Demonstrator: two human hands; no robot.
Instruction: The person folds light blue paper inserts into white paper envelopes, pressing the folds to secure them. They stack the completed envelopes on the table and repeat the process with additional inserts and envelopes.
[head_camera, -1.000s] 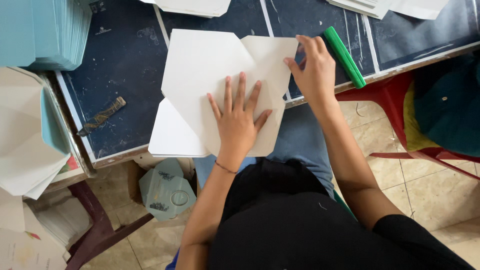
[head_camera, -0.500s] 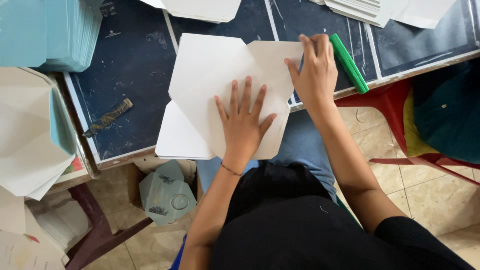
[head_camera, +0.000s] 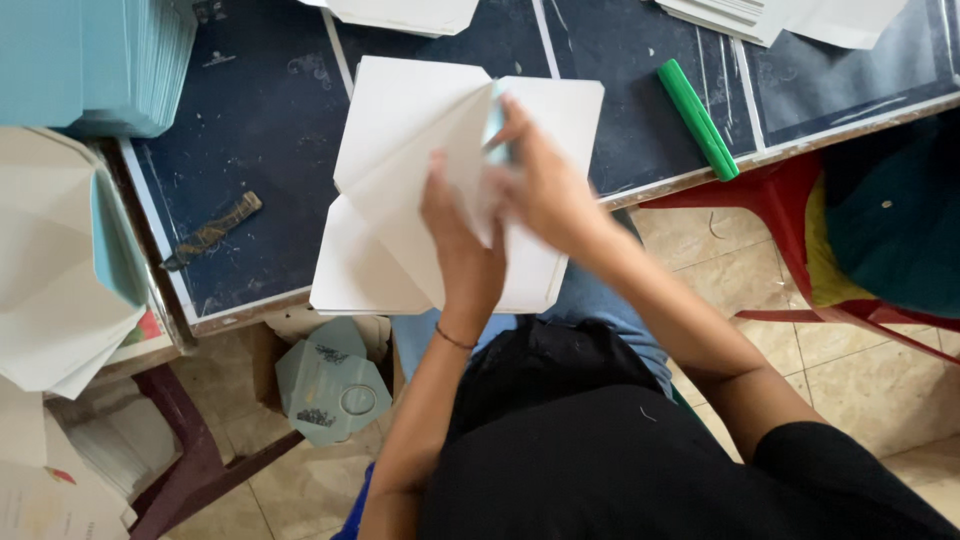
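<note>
the right hand (head_camera: 545, 190) has left the sheet's far edge and now folds a flap of the white paper sheet (head_camera: 420, 150) toward the left hand (head_camera: 462, 245), which presses it flat; the green marker (head_camera: 698, 118) lies beyond the right hand.

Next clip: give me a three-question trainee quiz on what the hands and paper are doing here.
1. True or false: the left hand rests on the white paper sheet.
2. The green marker lies on which side of the sheet: A) left, B) right, C) on top of it?
3. Fill in: the right hand lifts a flap whose underside looks pale ____.

Key: 1 true; 2 B; 3 blue.
</note>
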